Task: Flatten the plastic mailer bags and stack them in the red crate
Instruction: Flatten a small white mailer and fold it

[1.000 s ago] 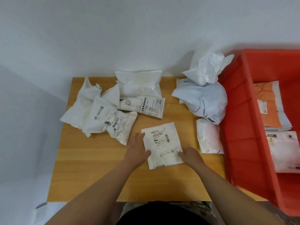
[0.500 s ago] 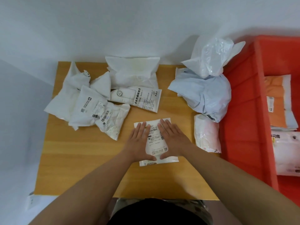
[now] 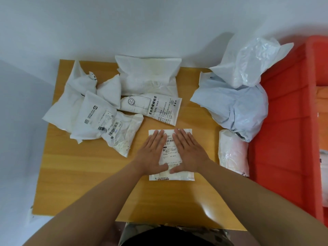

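Flat left hand (image 3: 154,154) and right hand (image 3: 188,152) hide most of a mailer (image 3: 171,175); crumpled bags (image 3: 99,110) crowd the surface (image 3: 85,183), crate (image 3: 291,139) cropped.

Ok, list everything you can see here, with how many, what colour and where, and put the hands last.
Flat mailer bag: one, white with a printed label, table centre, under both hands.
Crumpled mailer bags: a pile, exact count unclear, white, table's far left.
Long printed bag: one, white, behind the flat bag.
Big puffy bag: one, white, far edge, centre.
Large crumpled bag: one, pale blue-grey, beside the crate.
Glossy bag: one, white, on top of the blue-grey one.
Small bag: one, white-pinkish, against the crate wall.
Crate: one, red, right; contents mostly out of frame.
Table: one, wooden.
Left hand, right hand: flat, pressing the flat bag.
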A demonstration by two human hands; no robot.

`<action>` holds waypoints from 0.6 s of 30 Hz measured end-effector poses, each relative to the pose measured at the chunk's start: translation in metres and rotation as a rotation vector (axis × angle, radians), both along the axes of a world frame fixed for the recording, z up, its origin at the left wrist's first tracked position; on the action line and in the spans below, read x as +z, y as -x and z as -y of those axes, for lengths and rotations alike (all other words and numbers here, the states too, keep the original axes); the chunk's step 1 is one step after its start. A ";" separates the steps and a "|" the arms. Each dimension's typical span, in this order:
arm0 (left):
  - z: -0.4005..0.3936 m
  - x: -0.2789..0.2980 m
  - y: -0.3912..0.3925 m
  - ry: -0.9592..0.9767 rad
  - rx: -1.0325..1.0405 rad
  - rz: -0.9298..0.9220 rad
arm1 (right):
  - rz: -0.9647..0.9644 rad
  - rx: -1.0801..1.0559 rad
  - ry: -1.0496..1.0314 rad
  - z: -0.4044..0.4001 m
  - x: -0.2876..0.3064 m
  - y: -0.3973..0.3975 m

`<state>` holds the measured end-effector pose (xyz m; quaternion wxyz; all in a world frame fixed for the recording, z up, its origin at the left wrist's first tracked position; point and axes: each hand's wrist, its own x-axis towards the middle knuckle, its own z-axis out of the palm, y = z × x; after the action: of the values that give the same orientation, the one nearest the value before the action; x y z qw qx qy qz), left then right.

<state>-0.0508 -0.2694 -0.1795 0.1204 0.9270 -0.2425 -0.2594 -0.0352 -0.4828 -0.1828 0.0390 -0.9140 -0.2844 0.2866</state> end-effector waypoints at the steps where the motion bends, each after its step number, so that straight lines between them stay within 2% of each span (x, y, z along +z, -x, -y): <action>1: 0.001 -0.001 -0.001 0.026 0.020 0.025 | -0.002 0.003 -0.004 -0.001 -0.001 0.000; 8: 0.009 -0.018 -0.001 0.039 0.080 0.076 | 0.001 -0.050 -0.071 -0.003 -0.008 0.003; 18: 0.008 -0.035 0.003 0.023 0.059 0.223 | 0.142 -0.032 -0.130 -0.002 -0.020 0.009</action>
<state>-0.0537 -0.2778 -0.2144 0.1110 0.9554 -0.2302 -0.1480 -0.0443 -0.4811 -0.2029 0.0825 -0.9320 -0.2899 0.2014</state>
